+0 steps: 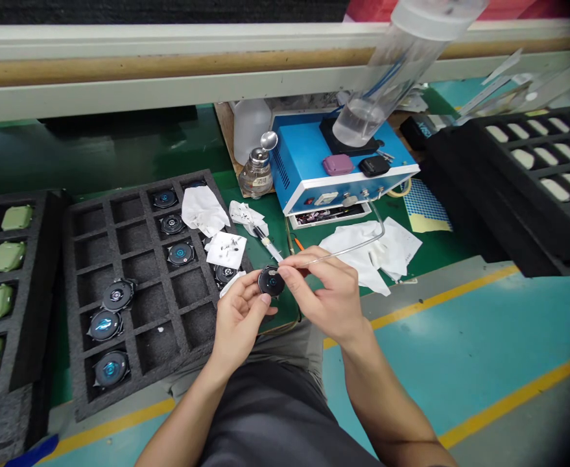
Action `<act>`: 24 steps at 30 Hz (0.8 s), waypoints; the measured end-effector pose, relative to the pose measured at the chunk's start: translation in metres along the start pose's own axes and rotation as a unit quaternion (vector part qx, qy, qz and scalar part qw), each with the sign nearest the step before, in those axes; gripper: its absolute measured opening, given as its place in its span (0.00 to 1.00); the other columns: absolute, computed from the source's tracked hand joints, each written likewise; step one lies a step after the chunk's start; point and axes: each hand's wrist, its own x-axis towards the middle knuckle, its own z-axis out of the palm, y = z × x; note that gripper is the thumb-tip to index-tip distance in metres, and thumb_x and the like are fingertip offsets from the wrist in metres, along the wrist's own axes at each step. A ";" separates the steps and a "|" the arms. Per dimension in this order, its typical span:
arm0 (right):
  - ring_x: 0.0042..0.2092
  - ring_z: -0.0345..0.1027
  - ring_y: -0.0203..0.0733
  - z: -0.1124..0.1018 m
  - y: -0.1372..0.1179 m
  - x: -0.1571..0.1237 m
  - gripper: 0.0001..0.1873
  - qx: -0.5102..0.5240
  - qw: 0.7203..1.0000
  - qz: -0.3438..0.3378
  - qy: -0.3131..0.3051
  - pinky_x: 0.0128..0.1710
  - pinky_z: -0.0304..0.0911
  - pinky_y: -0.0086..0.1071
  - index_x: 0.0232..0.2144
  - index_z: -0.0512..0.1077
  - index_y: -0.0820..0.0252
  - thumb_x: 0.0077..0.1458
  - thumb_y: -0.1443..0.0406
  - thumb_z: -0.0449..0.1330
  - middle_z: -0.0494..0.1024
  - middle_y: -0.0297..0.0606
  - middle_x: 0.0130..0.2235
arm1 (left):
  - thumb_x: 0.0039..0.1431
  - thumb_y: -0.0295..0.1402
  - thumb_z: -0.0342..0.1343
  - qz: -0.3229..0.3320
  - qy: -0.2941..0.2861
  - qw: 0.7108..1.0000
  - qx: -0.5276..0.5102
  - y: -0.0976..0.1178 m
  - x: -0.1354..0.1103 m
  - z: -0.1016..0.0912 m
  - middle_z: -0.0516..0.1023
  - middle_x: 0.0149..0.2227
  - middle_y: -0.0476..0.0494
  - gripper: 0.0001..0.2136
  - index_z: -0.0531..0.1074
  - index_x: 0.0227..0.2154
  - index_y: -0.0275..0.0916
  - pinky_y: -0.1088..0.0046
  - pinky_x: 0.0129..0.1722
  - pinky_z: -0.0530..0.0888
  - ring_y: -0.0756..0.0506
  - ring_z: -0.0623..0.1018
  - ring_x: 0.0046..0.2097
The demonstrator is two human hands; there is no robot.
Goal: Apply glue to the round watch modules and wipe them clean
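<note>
My left hand (240, 312) is closed on a small round black watch body (270, 281) with a blue centre, held just above the table's front edge. My right hand (324, 290) is pinched, its fingertips at the watch body's right rim, gripping a thin pen-like tool (300, 261) joined to a clear hose (362, 243) that runs back to the blue box. Just left of my hands lies a black foam tray (141, 279) with several more watch bodies in its cells.
A blue control box (314, 165) stands behind my hands, with a clear cylinder (391, 71) above it. A glass dispenser bottle (257, 170), white wipes (377, 250) and a syringe (268, 244) lie around. Foam trays sit at far left (17, 285) and right (518, 175).
</note>
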 end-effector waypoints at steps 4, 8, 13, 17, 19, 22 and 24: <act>0.34 0.76 0.40 0.000 0.000 0.000 0.06 0.001 1.000 0.003 0.001 0.37 0.73 0.37 0.32 0.76 0.55 0.60 0.70 0.61 0.84 0.34 0.32 | 0.56 0.36 0.67 0.000 0.001 1.000 -0.001 -0.001 0.000 0.000 0.83 0.45 0.39 0.19 0.74 0.50 0.36 0.74 0.35 0.82 0.45 0.82 0.42; 0.35 0.76 0.39 0.000 0.000 0.000 0.06 0.008 1.000 0.002 -0.001 0.37 0.73 0.36 0.33 0.75 0.56 0.60 0.71 0.62 0.84 0.35 0.32 | 0.57 0.36 0.67 0.001 -0.001 1.000 -0.002 -0.001 0.000 -0.001 0.83 0.45 0.39 0.20 0.74 0.50 0.36 0.74 0.35 0.82 0.46 0.82 0.42; 0.35 0.76 0.40 0.000 0.000 -0.001 0.06 0.006 1.000 0.008 -0.003 0.37 0.73 0.37 0.33 0.76 0.55 0.60 0.71 0.62 0.84 0.35 0.32 | 0.56 0.37 0.67 0.000 0.001 1.000 0.002 0.001 0.000 0.000 0.83 0.45 0.39 0.19 0.75 0.50 0.36 0.73 0.35 0.83 0.45 0.82 0.43; 0.34 0.76 0.39 0.000 0.000 0.000 0.06 0.004 1.000 0.005 -0.003 0.36 0.73 0.36 0.33 0.76 0.56 0.60 0.70 0.61 0.84 0.35 0.32 | 0.56 0.37 0.67 0.001 0.000 1.000 0.001 0.001 0.000 0.000 0.83 0.45 0.39 0.19 0.75 0.50 0.36 0.74 0.35 0.82 0.45 0.82 0.42; 0.34 0.76 0.40 0.000 0.000 0.000 0.06 0.004 1.000 0.005 -0.002 0.36 0.73 0.36 0.33 0.76 0.56 0.61 0.70 0.61 0.84 0.35 0.32 | 0.57 0.36 0.67 0.004 -0.002 1.000 0.000 0.000 0.000 0.000 0.83 0.45 0.39 0.19 0.74 0.50 0.36 0.74 0.35 0.82 0.46 0.81 0.42; 0.35 0.76 0.40 0.000 0.000 0.000 0.06 0.004 1.000 0.008 -0.004 0.37 0.73 0.36 0.33 0.76 0.55 0.61 0.71 0.61 0.84 0.34 0.32 | 0.57 0.36 0.66 0.007 -0.004 1.000 0.002 -0.001 0.000 0.000 0.83 0.45 0.39 0.19 0.74 0.50 0.36 0.74 0.35 0.82 0.47 0.81 0.42; 0.35 0.76 0.39 0.000 0.000 -0.001 0.06 0.005 1.000 0.009 -0.006 0.37 0.73 0.36 0.33 0.76 0.56 0.61 0.71 0.61 0.83 0.34 0.32 | 0.58 0.36 0.66 0.007 -0.004 1.000 0.004 -0.001 0.000 0.000 0.83 0.45 0.39 0.19 0.74 0.50 0.36 0.74 0.35 0.82 0.46 0.81 0.42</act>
